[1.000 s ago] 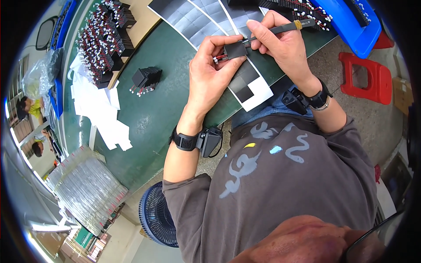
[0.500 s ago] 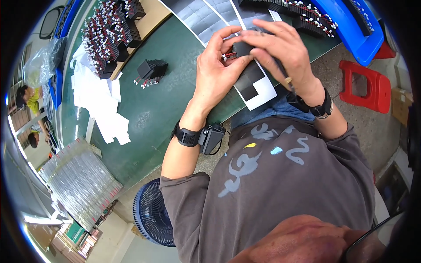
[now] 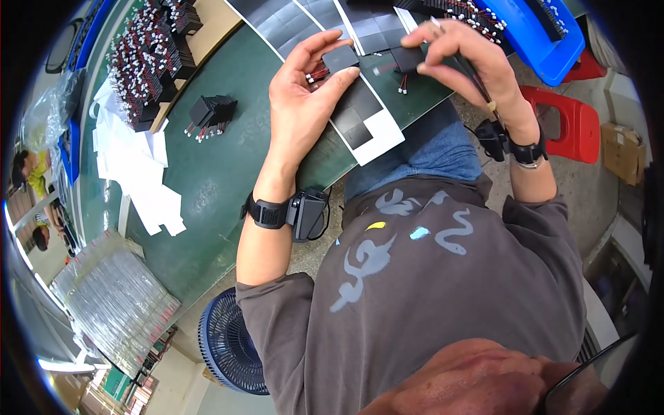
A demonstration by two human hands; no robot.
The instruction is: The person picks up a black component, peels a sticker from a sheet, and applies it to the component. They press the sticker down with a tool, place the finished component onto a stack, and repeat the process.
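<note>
From the head camera, looking down, I see my left hand (image 3: pixel 301 104) closed on a flat black block (image 3: pixel 339 59), the thumb along its near edge and the fingers behind it; its red leads show at the side by my palm. My right hand (image 3: pixel 481 66) has a second black block (image 3: pixel 407 59) pinched between thumb and fingertip, just to the right of the first and apart from it, red leads with white plugs dangling below. I can't tell whether that second one touches anything beneath. Dark tweezers (image 3: pixel 474 79) with a tan band are tucked in the same hand, pointing back along my wrist.

Under my left hand a printed grey-and-black sheet (image 3: pixel 379 130) lies across the green table (image 3: pixel 221 183), its white end near my lap. To the left, a small stack of black blocks (image 3: pixel 209 111) leans on the tabletop, leads towards me, and beyond it a big crowd of wired blocks (image 3: pixel 155 62) stands by a cardboard board (image 3: pixel 216 29). White paper sheets (image 3: pixel 138 166) are spread nearer me on that side. At the upper right sit a row of wired blocks (image 3: pixel 474 17) and a blue tray (image 3: pixel 553 52); a red stool (image 3: pixel 584 131) stands on the floor beyond, and a dark blue fan (image 3: pixel 232 346) is down at my left
</note>
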